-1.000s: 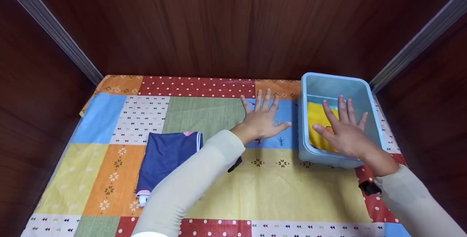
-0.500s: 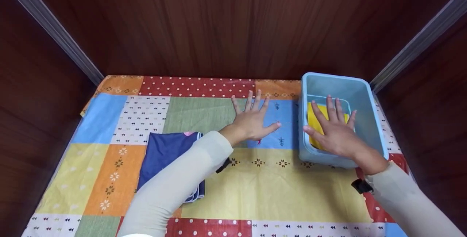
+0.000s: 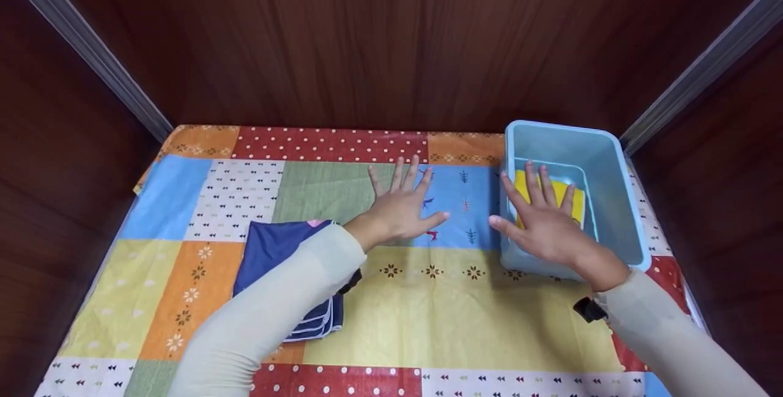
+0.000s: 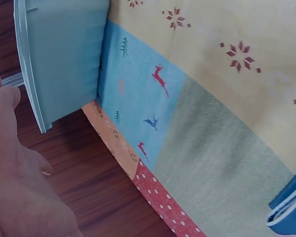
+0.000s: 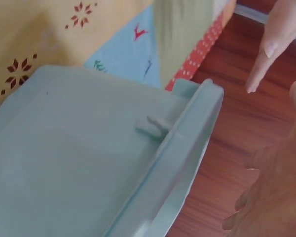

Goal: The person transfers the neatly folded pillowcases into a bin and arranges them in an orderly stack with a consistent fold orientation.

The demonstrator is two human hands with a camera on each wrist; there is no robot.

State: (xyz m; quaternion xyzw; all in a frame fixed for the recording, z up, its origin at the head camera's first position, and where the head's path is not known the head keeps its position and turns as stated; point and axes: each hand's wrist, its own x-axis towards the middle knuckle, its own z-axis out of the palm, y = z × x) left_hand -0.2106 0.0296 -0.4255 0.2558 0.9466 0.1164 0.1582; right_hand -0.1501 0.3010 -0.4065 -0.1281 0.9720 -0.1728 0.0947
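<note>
My left hand [image 3: 397,210] hovers with spread, straight fingers over the green and blue patches of the tablecloth, holding nothing. Just above the near left part of a light blue plastic bin [image 3: 633,226], my right hand [image 3: 544,232] is spread the same way, also holding nothing. Inside the bin lies a yellow cloth [image 3: 560,192], partly hidden by the right fingers. A folded navy cloth [image 3: 272,247] with white edging rests on the table at left, partly covered by my left sleeve. Its corner [image 4: 288,212] shows in the left wrist view; the bin's wall [image 5: 84,148] fills much of the right wrist view.
A patchwork tablecloth [image 3: 465,323] covers the table. Dark wood panels [image 3: 367,42] stand at the back and both sides, with grey metal strips [image 3: 92,48] at the corners. The bin is near the right back corner.
Both spread hands have drifted left, the right one from over the bin's middle toward its left rim. My left sleeve now uncovers the navy cloth's layered lower right edge. Bin and cloths stayed put.
</note>
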